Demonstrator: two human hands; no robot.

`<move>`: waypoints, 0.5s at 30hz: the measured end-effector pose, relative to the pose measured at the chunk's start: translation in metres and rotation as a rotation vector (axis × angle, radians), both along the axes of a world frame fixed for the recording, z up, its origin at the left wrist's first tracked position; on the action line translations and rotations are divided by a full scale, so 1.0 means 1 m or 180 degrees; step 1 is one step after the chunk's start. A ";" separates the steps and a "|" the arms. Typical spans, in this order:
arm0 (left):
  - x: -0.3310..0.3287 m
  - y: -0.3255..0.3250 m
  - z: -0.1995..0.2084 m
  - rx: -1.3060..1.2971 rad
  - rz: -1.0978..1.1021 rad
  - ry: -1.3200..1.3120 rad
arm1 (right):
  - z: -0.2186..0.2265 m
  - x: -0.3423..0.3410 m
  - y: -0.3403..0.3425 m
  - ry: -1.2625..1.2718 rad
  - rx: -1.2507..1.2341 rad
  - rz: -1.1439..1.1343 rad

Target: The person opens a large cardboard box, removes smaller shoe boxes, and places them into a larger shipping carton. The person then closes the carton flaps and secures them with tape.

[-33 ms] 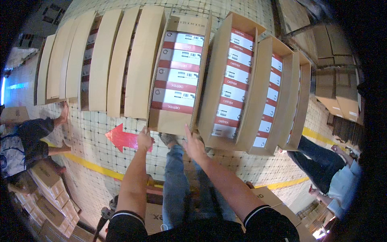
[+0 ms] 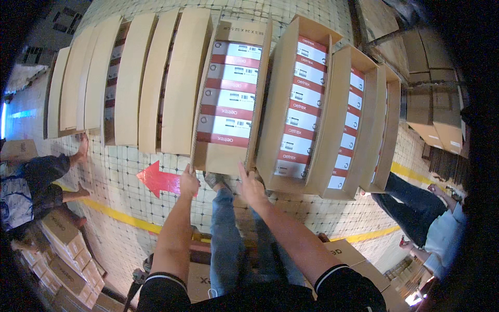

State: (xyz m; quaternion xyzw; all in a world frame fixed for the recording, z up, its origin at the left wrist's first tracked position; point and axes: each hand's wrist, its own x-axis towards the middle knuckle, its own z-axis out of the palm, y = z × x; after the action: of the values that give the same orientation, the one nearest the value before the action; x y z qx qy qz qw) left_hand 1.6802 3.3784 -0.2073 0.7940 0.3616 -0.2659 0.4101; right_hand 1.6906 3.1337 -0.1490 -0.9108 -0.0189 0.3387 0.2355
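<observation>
In front of me stands an open long cardboard carton, its side flaps raised and a row of white and red boxes inside. My left hand is closed at the carton's near left corner, fingers curled on the cardboard edge. Against the near end panel, by its right corner, my right hand lies with the forefinger stretched out and the fingers apart. Another open carton with similar boxes stands close on the right. To the left is a carton whose raised flap covers most of its contents.
More open cartons stretch to both sides. A red arrow and a yellow line mark the tiled floor. One person is at the left, another at the right. Stacked cartons stand at lower left.
</observation>
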 end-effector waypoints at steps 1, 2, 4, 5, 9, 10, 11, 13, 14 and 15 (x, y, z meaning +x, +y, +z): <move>0.000 -0.003 0.001 0.0602 -0.0463 0.0031 | -0.004 -0.001 0.003 -0.0192 -0.0165 0.0221; 0.001 -0.005 0.002 0.0681 -0.0769 0.0184 | -0.008 -0.001 0.003 -0.0367 -0.0260 0.0436; 0.007 -0.006 0.010 0.0826 -0.1294 0.0515 | -0.012 0.000 -0.003 -0.0215 -0.0374 0.0524; 0.013 -0.002 0.018 0.0924 -0.1384 0.0567 | -0.012 0.004 -0.008 0.0035 -0.0369 0.0393; 0.061 0.035 0.081 0.0824 -0.2033 0.0167 | 0.026 0.038 -0.035 0.0532 -0.0676 0.1008; 0.075 0.039 0.102 0.0904 -0.2231 -0.0020 | 0.043 0.053 -0.037 -0.0150 -0.0556 0.0955; 0.092 0.042 0.126 0.0942 -0.2476 -0.0168 | 0.064 0.073 -0.039 -0.0727 -0.0441 0.0918; 0.144 0.051 0.171 0.1211 -0.2401 -0.0994 | 0.109 0.136 -0.048 -0.0472 0.0226 0.0211; 0.174 0.052 0.191 0.1556 -0.2552 -0.1312 | 0.132 0.170 -0.051 -0.0670 0.0120 0.0220; 0.206 0.050 0.209 0.1419 -0.2323 -0.1463 | 0.159 0.201 -0.058 -0.0680 -0.0505 0.0429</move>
State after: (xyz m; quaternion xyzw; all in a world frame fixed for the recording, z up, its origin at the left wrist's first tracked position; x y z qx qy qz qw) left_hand 1.8866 3.4281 0.0021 0.9757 0.0076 -0.1261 0.1792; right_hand 1.8917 3.0762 0.0099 -0.9541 -0.0780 0.2553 0.1361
